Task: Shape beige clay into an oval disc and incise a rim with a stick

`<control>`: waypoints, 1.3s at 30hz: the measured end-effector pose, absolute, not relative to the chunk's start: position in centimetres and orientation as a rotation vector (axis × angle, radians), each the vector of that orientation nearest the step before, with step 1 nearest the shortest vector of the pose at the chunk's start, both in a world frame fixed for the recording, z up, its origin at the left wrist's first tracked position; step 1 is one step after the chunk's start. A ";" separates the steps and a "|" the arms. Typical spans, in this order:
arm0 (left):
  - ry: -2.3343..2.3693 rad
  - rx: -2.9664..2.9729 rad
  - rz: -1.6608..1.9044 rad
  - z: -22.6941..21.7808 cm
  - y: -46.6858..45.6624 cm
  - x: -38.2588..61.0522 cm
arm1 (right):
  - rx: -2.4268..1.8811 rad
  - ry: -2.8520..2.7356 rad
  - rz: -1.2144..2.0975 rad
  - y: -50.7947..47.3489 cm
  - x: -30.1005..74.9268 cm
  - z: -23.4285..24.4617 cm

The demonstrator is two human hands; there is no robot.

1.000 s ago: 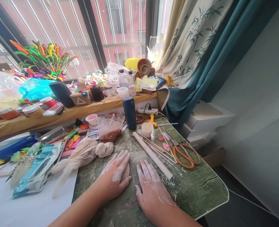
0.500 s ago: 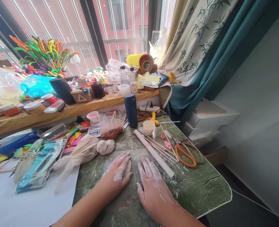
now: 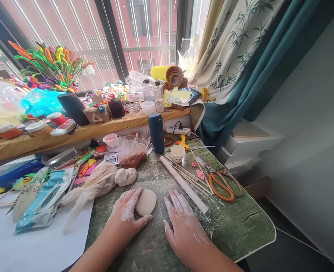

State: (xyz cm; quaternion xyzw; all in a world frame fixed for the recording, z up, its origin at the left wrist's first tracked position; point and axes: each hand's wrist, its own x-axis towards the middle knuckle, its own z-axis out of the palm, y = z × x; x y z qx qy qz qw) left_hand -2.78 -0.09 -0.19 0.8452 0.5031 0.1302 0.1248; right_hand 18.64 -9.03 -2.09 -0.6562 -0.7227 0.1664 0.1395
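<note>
A flattened round disc of pale dough (image 3: 146, 203) lies on the green table (image 3: 235, 230). My left hand (image 3: 129, 207), dusted with white powder, rests at the disc's left edge, its thumb spread below it and its fingers along its side. Flat on the table to the right of the disc lies my right hand (image 3: 181, 217), powdered too, palm down with nothing in it. A pale rolling pin (image 3: 184, 184) slants just beyond its fingertips. Behind my left hand sits a lump of the same pale dough (image 3: 126, 176) beside a crumpled plastic bag (image 3: 99, 181).
Thin wooden sticks (image 3: 194, 181) and orange-handled scissors (image 3: 220, 185) lie at right. A paper cup (image 3: 178, 153), a dark blue cylinder (image 3: 156, 133) and a yellow glue gun (image 3: 183, 142) stand behind. White paper (image 3: 56, 241) covers the left side. Craft supplies crowd the windowsill (image 3: 133, 122).
My left hand has slid left off the dough disc, which was mostly covered before and now shows whole. The right hand has stayed in place.
</note>
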 end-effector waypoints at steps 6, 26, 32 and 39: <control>1.357 2.449 0.517 -0.8 0.6 -3.5 | -1.618 -2.035 0.282 -9.0 21.4 -1.6; 1.254 2.473 0.524 -2.3 0.6 -4.4 | -2.247 -1.877 0.251 -3.2 29.8 1.0; 1.232 2.502 0.573 -2.3 1.1 -4.5 | -2.293 -1.860 0.317 -4.5 30.1 0.3; 1.217 2.527 0.537 -2.3 1.2 -4.4 | -2.310 -1.866 0.271 -2.4 30.7 -0.4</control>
